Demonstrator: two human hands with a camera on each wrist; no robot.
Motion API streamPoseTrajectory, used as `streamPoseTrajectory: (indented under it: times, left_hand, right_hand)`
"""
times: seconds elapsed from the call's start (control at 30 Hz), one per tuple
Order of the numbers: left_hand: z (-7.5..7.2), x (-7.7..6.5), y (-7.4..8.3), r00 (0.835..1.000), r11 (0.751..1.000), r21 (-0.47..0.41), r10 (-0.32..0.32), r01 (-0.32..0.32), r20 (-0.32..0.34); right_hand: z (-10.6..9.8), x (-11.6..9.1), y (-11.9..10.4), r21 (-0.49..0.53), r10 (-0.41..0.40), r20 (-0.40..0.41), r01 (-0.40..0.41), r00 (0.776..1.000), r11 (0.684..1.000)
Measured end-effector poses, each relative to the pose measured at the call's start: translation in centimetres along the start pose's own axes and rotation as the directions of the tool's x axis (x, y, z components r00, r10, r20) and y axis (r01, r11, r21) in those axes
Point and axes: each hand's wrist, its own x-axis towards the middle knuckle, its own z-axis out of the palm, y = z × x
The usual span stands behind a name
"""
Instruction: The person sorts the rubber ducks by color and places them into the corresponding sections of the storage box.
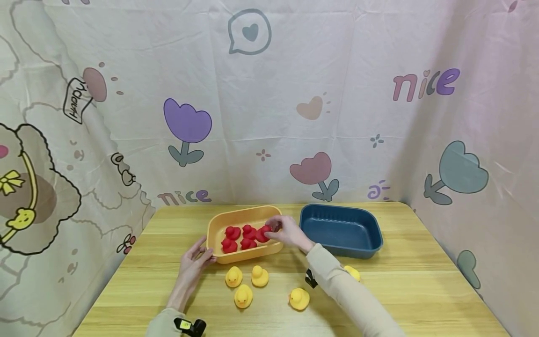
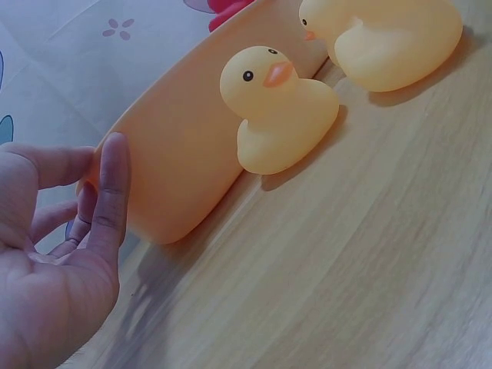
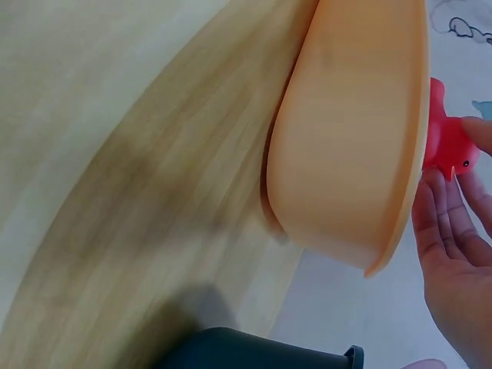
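Note:
An orange plastic bin (image 1: 246, 256) stands on the table with several red rubber ducks (image 1: 229, 245) inside. My left hand (image 1: 195, 260) pinches the bin's front left corner at the rim; the left wrist view shows the thumb and fingers on either side of the wall. At the bin's right end, my right hand (image 1: 288, 230) holds a red rubber duck (image 3: 450, 142) between thumb and fingers. In the right wrist view that duck shows just past the rim. Whether it touches the bin floor I cannot tell.
A dark blue bin (image 1: 341, 248) stands to the right. Several yellow rubber ducks (image 1: 243, 296) sit on the wooden table (image 1: 177, 224) in front of the bins, one (image 1: 352, 272) partly hidden behind my right sleeve. A printed curtain (image 1: 269, 117) hangs behind the table.

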Motion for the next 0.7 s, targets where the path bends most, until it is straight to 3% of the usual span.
streamPoseTrajectory:
  times: [0.43, 0.7]
  left_hand:
    - [-0.2, 0.0, -0.4, 0.999, 0.999, -0.005, 0.042, -0.042, 0.006]
    - [0.0, -0.1, -0.1, 1.000, 1.000, 0.002, 0.014, -0.014, 0.002]
  right_hand:
    - [0.5, 1.6, 0.8, -0.123, -0.003, 0.054, 0.010, 0.999, 0.992]
    - [0.8, 2.3, 0.7, -0.254, 0.027, 0.120, 0.004, 0.992, 0.967]
